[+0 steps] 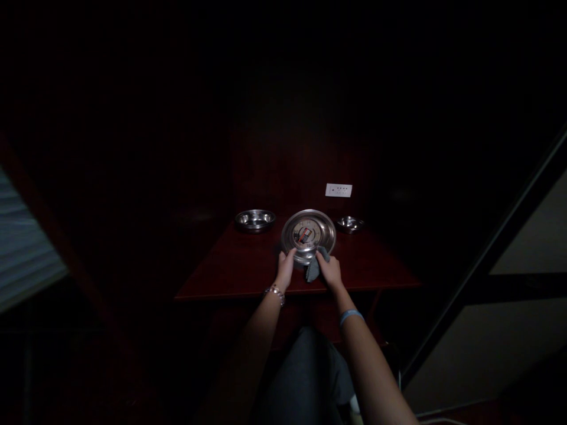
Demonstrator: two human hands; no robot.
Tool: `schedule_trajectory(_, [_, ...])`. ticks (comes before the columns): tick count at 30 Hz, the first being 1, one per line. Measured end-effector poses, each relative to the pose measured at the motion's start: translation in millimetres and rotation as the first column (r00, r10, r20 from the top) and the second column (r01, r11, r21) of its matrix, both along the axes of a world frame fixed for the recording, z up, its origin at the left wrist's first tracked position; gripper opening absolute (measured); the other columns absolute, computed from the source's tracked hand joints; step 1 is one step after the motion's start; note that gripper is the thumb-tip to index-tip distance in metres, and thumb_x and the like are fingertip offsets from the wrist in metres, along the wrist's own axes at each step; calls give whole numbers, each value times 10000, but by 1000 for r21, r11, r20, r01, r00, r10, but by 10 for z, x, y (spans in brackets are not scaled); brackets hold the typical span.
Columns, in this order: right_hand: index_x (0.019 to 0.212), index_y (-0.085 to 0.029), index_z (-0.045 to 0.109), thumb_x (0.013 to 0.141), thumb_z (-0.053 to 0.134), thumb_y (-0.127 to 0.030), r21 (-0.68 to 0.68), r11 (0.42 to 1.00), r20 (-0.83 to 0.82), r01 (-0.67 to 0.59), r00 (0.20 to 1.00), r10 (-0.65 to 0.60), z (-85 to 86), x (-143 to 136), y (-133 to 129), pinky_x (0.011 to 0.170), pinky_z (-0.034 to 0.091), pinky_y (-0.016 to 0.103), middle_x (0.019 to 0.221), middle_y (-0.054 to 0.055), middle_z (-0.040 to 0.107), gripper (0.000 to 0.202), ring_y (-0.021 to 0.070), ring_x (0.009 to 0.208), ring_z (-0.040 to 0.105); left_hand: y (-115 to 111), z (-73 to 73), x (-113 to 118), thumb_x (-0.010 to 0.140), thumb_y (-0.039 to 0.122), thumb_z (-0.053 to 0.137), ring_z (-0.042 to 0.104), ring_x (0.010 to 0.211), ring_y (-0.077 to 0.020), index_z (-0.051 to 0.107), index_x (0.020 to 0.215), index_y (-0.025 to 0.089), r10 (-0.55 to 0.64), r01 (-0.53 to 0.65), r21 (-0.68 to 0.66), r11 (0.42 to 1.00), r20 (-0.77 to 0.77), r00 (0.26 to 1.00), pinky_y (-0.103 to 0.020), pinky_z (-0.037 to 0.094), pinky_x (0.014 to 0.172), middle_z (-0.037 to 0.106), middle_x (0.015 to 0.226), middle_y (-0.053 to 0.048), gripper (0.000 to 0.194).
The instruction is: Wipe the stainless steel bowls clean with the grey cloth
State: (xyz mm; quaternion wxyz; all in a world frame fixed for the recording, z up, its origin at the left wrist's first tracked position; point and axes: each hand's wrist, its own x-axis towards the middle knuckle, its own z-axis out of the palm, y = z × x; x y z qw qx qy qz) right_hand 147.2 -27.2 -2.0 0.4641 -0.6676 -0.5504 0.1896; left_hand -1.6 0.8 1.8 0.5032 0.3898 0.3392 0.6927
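the left hand (286, 268) grips the near left rim of a steel dish (328, 231), thumb over the edge, fingers hidden beneath. the right hand (330, 271) is closed around a grey cloth (312, 270), its thumb at the near right rim. the dish is tilted towards the wearer above the red table (239, 271), a label (305, 235) inside it. a bowl (256, 228) sits behind to the left, a smaller dish (350, 225) to the right, below a white socket (339, 190).
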Motion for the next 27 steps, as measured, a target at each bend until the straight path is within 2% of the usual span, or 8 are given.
schedule_trajectory(16, [812,-172,730,862,469,-556,-21,1000,2,13,1000,-13,3,-4,5,690,488,241,830,106,744,466,229,850,706,-15,30,17,743,201,636,642,1057,-229,681,963,124,15,-13,43,999,-41,999,-366,427,1008,725,1067,-110,237])
schedule_trajectory(27, [838,-157,743,840,474,-565,22,999,-139,-26,990,28,59,-22,-62,717,501,261,827,99,743,489,241,865,696,-32,94,-12,717,174,628,650,1060,-256,716,964,114,-22,25,61,998,-41,999,-390,449,997,753,963,-88,269])
